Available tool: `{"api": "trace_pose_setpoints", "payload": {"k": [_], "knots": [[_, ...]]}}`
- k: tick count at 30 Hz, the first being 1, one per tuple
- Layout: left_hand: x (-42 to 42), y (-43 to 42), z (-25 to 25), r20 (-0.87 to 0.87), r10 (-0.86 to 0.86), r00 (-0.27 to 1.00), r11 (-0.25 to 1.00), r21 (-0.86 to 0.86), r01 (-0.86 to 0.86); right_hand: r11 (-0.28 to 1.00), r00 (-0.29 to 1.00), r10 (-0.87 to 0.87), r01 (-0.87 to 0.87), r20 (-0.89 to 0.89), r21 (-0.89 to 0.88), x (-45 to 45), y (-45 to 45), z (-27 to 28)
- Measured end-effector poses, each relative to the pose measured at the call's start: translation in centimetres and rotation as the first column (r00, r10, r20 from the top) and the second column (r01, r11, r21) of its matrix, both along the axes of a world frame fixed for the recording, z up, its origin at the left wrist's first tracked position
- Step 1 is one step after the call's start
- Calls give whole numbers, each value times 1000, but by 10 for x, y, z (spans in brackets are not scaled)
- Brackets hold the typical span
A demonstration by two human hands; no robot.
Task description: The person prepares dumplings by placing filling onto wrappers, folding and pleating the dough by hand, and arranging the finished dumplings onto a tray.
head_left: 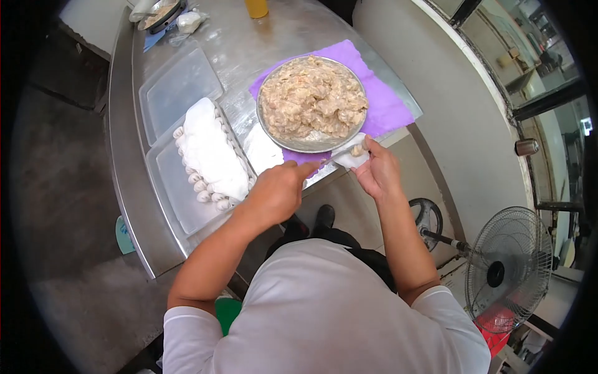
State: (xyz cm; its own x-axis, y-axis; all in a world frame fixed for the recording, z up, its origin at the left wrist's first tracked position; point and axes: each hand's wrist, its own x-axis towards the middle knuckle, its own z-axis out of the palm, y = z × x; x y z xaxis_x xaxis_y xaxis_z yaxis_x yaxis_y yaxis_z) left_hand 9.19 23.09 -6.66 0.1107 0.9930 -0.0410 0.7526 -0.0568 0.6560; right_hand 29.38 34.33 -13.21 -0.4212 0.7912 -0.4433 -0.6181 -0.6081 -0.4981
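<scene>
My left hand (277, 192) is closed around a thin flat filling spatula (328, 160), its index finger stretched along it. The spatula's tip reaches to a white dough wrapper (350, 156) at the table's front edge. My right hand (381, 169) holds this wrapper between thumb and fingers, with a small lump of filling (357, 150) on it. Just beyond both hands, a round metal bowl (266, 132) is heaped with pale minced filling (311, 96). To the left, a clear plastic tray (167, 187) holds rows of wrapped dumplings (200, 187) partly covered by a white cloth (208, 146).
A purple cloth (389, 106) lies under the bowl on the steel table (233, 37). Behind the tray is another clear plastic container (177, 90). A yellow cup (256, 7) and a pan (165, 15) stand at the back. A standing fan (507, 268) is at the right.
</scene>
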Motion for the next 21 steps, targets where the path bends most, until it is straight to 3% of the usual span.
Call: {"api": "trace_pose_setpoints", "payload": {"k": [3,7,10,15,21], "knots": [[-1,1,14,-218,41,975,997,-55,-54,999,999,36,-37,28,19,6,4,-5],[0,11,28,-193,-1,981,995,99,21,997,997,77,-77,1,-12,11,5,-8],[-5,16,18,-242,-87,966,990,90,112,995,995,93,-93,-28,-25,14,4,-4],[-7,23,30,-268,-112,957,992,27,123,981,982,187,-188,-28,-41,24,1,-5],[-23,21,40,-267,-154,951,986,18,165,979,981,152,-166,-122,-121,32,4,-13]]}}
